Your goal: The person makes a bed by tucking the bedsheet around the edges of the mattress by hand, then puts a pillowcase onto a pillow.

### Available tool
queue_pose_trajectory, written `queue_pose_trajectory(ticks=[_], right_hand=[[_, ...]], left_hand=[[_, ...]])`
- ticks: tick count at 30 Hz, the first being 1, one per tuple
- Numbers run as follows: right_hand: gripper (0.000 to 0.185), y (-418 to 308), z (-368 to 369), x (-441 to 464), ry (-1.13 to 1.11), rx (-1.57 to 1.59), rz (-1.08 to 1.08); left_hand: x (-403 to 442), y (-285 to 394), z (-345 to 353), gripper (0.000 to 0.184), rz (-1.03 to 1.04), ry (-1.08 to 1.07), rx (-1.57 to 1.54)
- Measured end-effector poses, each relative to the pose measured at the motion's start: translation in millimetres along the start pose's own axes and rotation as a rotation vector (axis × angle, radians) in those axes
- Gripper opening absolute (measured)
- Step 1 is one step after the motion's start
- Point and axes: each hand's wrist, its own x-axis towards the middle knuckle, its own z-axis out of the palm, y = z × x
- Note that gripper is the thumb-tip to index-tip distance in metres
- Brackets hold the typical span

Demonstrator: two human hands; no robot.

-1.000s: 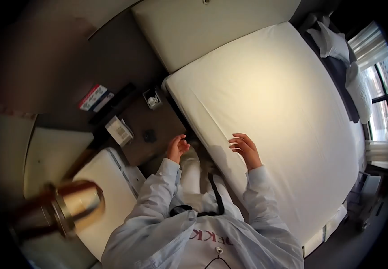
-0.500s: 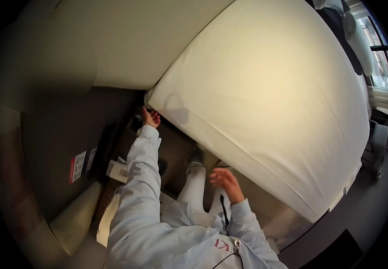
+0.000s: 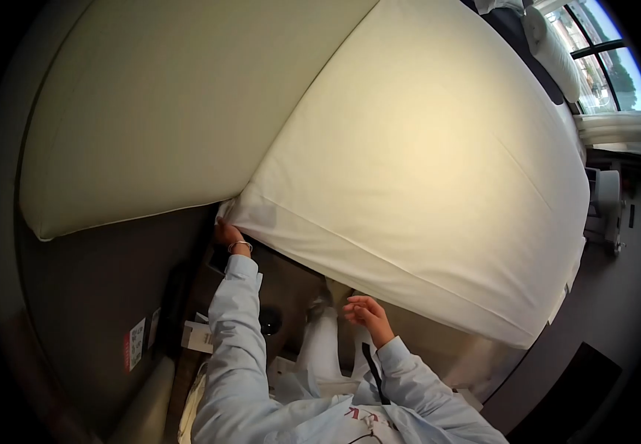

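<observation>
A white fitted sheet [image 3: 409,155] covers the mattress, smooth on top with a few creases along the near side. My left hand [image 3: 228,234] is at the mattress corner beside the headboard, its fingers closed on the edge of the sheet; the fingertips are partly hidden. My right hand [image 3: 368,314] hovers in front of the mattress side with its fingers loosely bent and apart, holding nothing. It does not touch the sheet.
A padded cream headboard [image 3: 157,111] rises along the left of the mattress. Below it is a dark wall panel with a printed card [image 3: 135,345]. A white box [image 3: 197,337] lies by my left arm. Pillows [image 3: 550,52] and a window [image 3: 603,55] are at upper right.
My left hand has turned from palm-up with spread fingers to closing on the sheet's corner. The view has shifted, showing more headboard. My right hand stays in front of the mattress.
</observation>
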Motion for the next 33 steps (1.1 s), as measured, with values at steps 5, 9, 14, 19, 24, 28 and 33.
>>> queue_pose_trajectory(ticks=[5,9,14,19,24,28,33], right_hand=[[0.025,1,15,24,-0.083,-0.049,-0.155],[0.026,-5,11,7,-0.006,-0.072,-0.180],[0.026,39,-47,9,0.142,-0.332,-0.308],[0.026,-18,-73,54,0.610,-0.692,-0.709],[0.050,-87,-97,119,0.933,-1.079,-0.728],[0.056,-85,-116,135,0.772,-1.257,-0.712],[0.066,31,-111,86,0.647,-1.326,-0.563]], left_hand=[[93,-77,38,0.049,-0.312,0.033,-0.255],[69,-68,43,0.041,-0.352,0.030,-0.170],[21,-22,27,0.017,-0.011,0.249,-0.036],[-142,63,24,0.015,0.637,-0.156,-0.018],[-269,93,45,0.037,1.436,-1.046,0.217],[-235,25,62,0.074,1.411,-1.094,0.747],[-210,-29,-6,0.074,1.520,-0.899,1.097]])
